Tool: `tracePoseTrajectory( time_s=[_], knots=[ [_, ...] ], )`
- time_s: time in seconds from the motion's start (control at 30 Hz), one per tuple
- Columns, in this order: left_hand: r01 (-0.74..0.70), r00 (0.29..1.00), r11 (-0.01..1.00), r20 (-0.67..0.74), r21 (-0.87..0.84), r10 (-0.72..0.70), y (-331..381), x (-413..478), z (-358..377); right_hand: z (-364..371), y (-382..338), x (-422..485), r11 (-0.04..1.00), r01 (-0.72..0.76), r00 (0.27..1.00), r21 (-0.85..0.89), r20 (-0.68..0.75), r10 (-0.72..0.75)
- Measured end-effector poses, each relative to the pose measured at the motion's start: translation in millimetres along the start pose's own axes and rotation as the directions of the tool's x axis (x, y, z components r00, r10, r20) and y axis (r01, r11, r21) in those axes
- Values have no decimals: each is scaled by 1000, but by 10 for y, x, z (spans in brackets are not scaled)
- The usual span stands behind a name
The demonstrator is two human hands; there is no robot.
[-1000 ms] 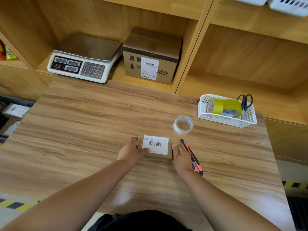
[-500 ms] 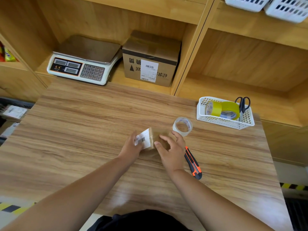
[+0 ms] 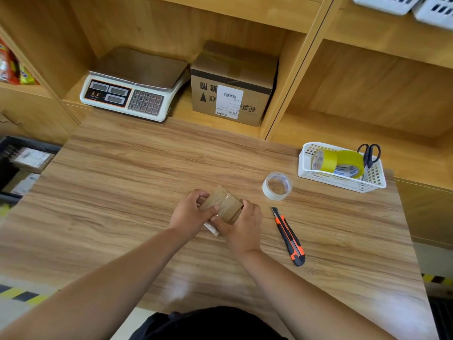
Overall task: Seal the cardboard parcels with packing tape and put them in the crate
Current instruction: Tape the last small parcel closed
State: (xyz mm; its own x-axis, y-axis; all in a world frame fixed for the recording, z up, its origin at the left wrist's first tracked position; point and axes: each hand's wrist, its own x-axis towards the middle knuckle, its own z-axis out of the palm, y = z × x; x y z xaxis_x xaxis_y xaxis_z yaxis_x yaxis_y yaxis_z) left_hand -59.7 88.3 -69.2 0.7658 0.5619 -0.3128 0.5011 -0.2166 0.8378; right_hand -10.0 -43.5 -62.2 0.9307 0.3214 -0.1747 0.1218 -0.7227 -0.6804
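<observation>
A small cardboard parcel [image 3: 221, 203] is tilted up off the wooden table [image 3: 122, 182], its brown taped side facing me and its white label edge turned down toward the table. My left hand [image 3: 190, 213] grips its left side with the thumb across the front. My right hand [image 3: 241, 225] holds its right and lower side. A roll of clear packing tape [image 3: 277, 186] lies flat on the table just right of the parcel. A dark crate [image 3: 14, 165] with several labelled parcels inside sits low beyond the table's left edge.
An orange and black utility knife [image 3: 289, 238] lies right of my right hand. A white basket [image 3: 340, 177] at the back right holds yellow tape rolls and scissors. On the shelf behind stand a weighing scale [image 3: 132, 87] and a larger labelled carton [image 3: 232, 84].
The parcel lay flat with its label up a second ago; both hands have lifted and rolled it over, so the label now faces down and the brown side is toward me.
</observation>
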Motion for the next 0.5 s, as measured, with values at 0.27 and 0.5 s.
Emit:
tracePoseTrajectory(
  time_s=[0.27, 0.5],
  knots=[
    [-251, 895, 921, 433, 299, 103, 82, 227, -373, -245, 53, 269, 986, -12, 934, 164, 353, -47],
    [-158, 818, 976, 574, 150, 45, 279, 372, -363, -278, 17, 413, 986, -20, 901, 168, 430, -55]
  ],
)
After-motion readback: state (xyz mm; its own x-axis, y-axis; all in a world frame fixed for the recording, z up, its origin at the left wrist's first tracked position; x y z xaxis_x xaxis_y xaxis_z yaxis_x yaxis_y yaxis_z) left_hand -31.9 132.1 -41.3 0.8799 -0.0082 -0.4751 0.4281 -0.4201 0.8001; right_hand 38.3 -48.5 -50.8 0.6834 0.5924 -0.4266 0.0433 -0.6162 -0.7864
